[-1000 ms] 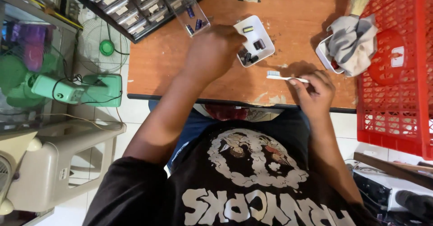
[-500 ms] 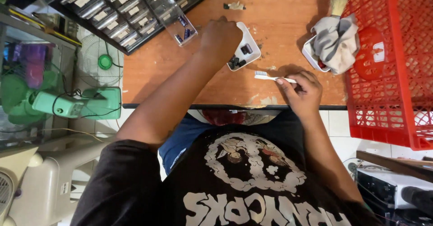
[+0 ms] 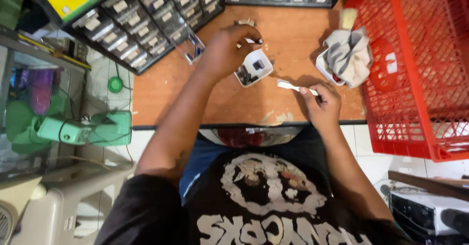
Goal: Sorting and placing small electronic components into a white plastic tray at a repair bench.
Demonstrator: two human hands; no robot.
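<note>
A wooden workbench (image 3: 273, 103) is seen from above, flanked by a red plastic crate (image 3: 420, 74) on one side and racks of small parts drawers (image 3: 141, 25) along the far edge. A crumpled grey rag (image 3: 349, 54) lies heaped over a white dish beside the crate. At the bench's centre, a small white tray (image 3: 254, 68) holding dark components is reached over by the left hand (image 3: 227, 49), its fingertips pinched together just above the tray; whether a part is gripped there cannot be told. A slim white tool (image 3: 289, 86) is held closed in the right hand (image 3: 322, 103), near the front edge. Parts appear to be being sorted; a fine, steady pinch would be called for next.
</note>
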